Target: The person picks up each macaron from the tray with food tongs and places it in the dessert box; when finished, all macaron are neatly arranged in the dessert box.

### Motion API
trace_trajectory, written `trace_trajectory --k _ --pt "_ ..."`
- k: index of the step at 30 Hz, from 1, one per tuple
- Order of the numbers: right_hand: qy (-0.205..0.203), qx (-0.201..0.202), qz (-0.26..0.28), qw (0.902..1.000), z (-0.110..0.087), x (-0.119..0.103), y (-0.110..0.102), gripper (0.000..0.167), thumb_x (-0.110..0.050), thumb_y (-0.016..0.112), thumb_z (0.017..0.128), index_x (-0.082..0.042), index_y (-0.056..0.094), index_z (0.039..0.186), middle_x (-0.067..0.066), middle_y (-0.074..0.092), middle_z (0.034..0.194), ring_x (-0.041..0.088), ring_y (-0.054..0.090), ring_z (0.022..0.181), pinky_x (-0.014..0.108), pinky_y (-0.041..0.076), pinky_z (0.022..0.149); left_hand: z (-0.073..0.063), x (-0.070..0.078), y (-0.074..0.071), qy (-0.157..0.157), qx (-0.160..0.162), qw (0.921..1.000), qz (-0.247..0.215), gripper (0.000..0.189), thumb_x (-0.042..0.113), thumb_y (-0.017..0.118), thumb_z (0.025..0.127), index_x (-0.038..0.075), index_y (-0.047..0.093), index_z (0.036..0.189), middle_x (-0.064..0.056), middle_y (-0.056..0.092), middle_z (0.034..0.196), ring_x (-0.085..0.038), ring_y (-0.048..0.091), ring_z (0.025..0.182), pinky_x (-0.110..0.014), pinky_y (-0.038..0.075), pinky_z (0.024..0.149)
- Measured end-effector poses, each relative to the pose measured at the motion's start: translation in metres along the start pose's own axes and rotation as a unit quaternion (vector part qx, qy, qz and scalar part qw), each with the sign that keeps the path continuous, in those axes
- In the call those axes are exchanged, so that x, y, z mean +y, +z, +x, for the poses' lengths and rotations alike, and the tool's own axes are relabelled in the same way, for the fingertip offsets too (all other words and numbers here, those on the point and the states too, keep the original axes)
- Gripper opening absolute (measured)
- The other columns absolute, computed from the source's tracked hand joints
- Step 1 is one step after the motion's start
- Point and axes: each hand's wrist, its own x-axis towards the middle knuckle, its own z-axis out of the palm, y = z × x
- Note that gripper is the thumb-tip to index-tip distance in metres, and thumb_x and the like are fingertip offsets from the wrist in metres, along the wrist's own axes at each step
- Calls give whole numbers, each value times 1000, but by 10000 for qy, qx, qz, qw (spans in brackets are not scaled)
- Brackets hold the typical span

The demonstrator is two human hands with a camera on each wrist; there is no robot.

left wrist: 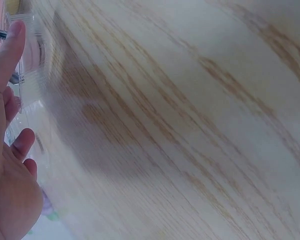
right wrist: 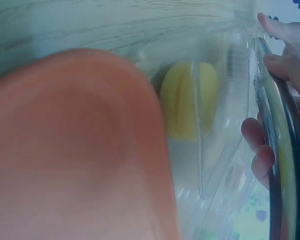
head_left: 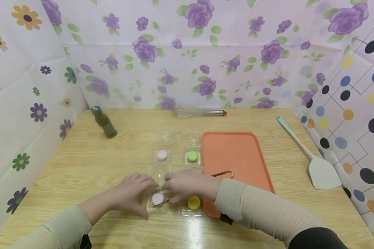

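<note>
My right hand (head_left: 185,185) grips metal tongs (head_left: 227,173), also seen as tongs (right wrist: 276,120) in the right wrist view. The tong tips lie around a pale pink macaron (head_left: 158,198) in the front compartment of the left clear plastic tray (head_left: 151,173). Beside that compartment is my left hand (head_left: 132,193), thumb stretched out at the near side and fingers at the tray's edge; whether they touch it is unclear. A second pale pink macaron (head_left: 162,155) sits farther back. In the right clear tray (head_left: 187,212) are a green macaron (head_left: 192,156) and a yellow macaron (head_left: 194,203).
An orange tray (head_left: 233,148) lies directly right of the clear trays, under my right forearm. A whisk (head_left: 199,112) rests at the back edge. A dark green bottle (head_left: 104,122) lies back left, and a white spatula (head_left: 322,173) is at the right.
</note>
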Motion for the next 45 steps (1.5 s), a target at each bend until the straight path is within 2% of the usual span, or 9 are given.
trace_trajectory --k 6,13,15,23,28,33,39,42,45 --pt "43 104 423 9990 -15 12 -4 48 -42 70 80 -20 63 122 -7 53 98 3 48 67 15 40 53 1 0 1 29 20 10000 -6 87 63 75 58 18 51 129 3 49 129 -13 40 101 -43 33 91" --pt "46 871 1125 9898 -48 38 -7 46 -33 71 80 -13 63 121 -1 54 102 5 51 71 19 45 64 0 2 0 -9 22 10000 -43 89 62 76 57 16 51 130 -2 48 130 -17 41 106 -45 33 92" --pt "142 1047 1253 9865 -59 45 -8 45 -30 71 81 -11 63 121 0 54 103 3 51 69 19 45 66 0 2 0 -24 34 10000 -61 90 61 77 56 16 51 130 -3 48 130 -18 41 106 -45 34 92" --pt "808 1647 1434 9725 -98 74 1 41 -26 71 80 -10 65 118 3 57 98 1 45 62 20 43 58 -1 4 0 -64 41 10000 0 91 61 77 55 15 52 130 -5 49 129 -19 42 108 -46 34 93" --pt "1732 1905 1682 9515 -127 92 6 41 -27 73 81 -10 66 117 4 58 92 7 45 62 24 40 54 0 4 0 -86 73 9999 -7 91 62 77 55 16 52 129 -2 49 128 -19 43 108 -46 35 93" --pt "2658 2133 1531 9276 -157 116 20 42 -29 73 81 -11 65 118 3 60 97 12 48 69 29 41 56 0 3 1 -101 95 9999 3 91 62 77 54 18 52 129 0 50 128 -19 43 108 -46 35 93" --pt "3709 2133 1680 8881 -187 143 33 46 -32 68 85 -8 61 124 13 58 107 22 57 79 37 47 62 1 2 1 -83 121 9999 8 91 64 76 54 18 52 129 1 50 127 -18 43 107 -46 35 92" --pt "4082 2097 1738 8713 -198 154 38 53 -36 65 87 -4 57 128 21 55 116 30 59 87 44 49 65 1 1 1 -63 130 9999 12 91 65 75 54 18 52 128 2 50 127 -17 42 106 -46 35 92" --pt "4306 2051 1768 8609 -208 162 42 58 -38 63 87 -2 53 131 24 53 121 36 59 94 49 49 70 1 0 1 -28 148 9999 16 91 66 75 54 19 52 128 2 50 127 -17 42 105 -46 35 91"
